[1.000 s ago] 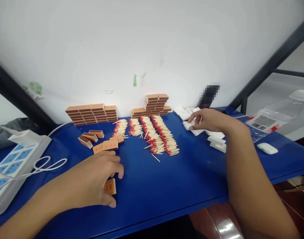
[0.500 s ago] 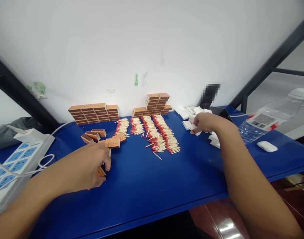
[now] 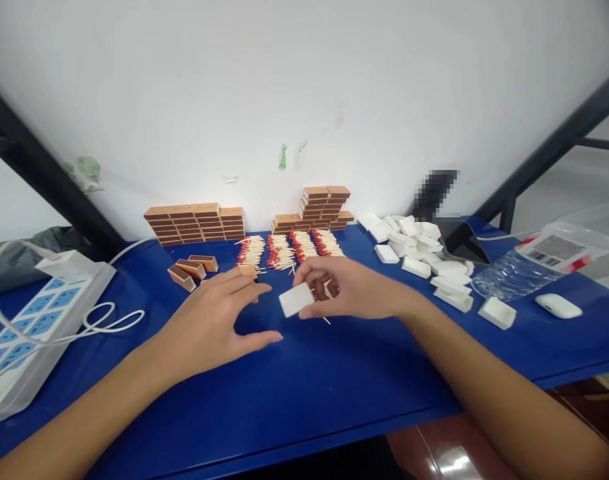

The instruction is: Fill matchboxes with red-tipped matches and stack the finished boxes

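My right hand (image 3: 334,287) holds a small white tray (image 3: 295,299) between thumb and fingers over the middle of the blue table. Just left of it, my left hand (image 3: 224,313) has its fingers apart and nothing visible in its grasp. Beyond both hands lie rows of red-tipped matches (image 3: 251,253), partly covered by my right hand. A few orange and brown matchbox sleeves (image 3: 190,268) rest behind my left hand. Several white trays (image 3: 417,267) are heaped at the right.
Stacked matchboxes (image 3: 194,225) line the wall at the left, with another stack (image 3: 324,207) at centre. A power strip (image 3: 39,327) with cables is far left. On the right are a black object (image 3: 462,241), a plastic bottle (image 3: 514,270) and a white case (image 3: 558,305).
My right hand has come from the white heap to the middle with a tray. My left hand has moved right and opened, no longer at the orange box it was touching.
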The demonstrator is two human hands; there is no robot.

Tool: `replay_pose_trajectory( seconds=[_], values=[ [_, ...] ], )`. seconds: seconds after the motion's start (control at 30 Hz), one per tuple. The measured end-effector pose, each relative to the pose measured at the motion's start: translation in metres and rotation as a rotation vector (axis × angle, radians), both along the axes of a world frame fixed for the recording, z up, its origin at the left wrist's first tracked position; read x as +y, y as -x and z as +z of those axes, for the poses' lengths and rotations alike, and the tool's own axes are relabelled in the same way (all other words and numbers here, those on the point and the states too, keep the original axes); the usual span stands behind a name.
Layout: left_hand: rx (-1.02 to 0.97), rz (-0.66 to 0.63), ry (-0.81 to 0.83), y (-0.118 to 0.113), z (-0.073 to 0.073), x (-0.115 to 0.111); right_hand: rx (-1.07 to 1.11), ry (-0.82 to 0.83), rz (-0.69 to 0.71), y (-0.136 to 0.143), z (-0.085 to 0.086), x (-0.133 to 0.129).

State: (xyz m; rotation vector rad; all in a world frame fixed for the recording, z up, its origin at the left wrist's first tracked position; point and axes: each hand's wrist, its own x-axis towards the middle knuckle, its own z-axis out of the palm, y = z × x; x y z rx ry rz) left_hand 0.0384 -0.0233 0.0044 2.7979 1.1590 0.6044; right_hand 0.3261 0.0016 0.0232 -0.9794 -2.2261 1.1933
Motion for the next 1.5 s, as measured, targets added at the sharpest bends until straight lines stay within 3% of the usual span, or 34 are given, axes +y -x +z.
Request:
replay_pose_trajectory(
  seconds=[0.17, 0.37, 0.5, 0.7, 0.97, 1.2, 1.37, 1.5],
  values=[
    [0.101, -0.083, -0.009, 0.002, 0.004, 0.004, -0.105, -0.155, 0.001, 0.024, -0.019, -0.006],
    [0.147, 0.084, -0.086, 0.017, -0.003, 0.021, -0.139, -0.289, -0.066, 0.022, -0.024, 0.002],
    [0.186, 0.051, -0.042, 0.023, -0.007, 0.025, -0.164, -0.352, -0.119, 0.026, -0.028, 0.003],
    [0.273, 0.080, -0.058, 0.023, 0.004, 0.023, -0.187, -0.371, -0.139, 0.032, -0.030, 0.002],
    [0.263, -0.030, -0.117, 0.017, -0.010, 0.027, -0.215, -0.479, -0.176, 0.024, -0.032, 0.008],
    [0.434, 0.085, -0.069, 0.024, 0.007, 0.029, -0.192, -0.515, -0.221, 0.012, -0.036, 0.019],
    [0.418, 0.157, -0.053, 0.028, 0.014, 0.027, -0.214, -0.534, -0.210, 0.013, -0.035, 0.025],
    [0.321, 0.085, 0.061, 0.018, 0.017, 0.014, -0.276, -0.574, -0.151, 0.030, -0.026, 0.036]
  ],
)
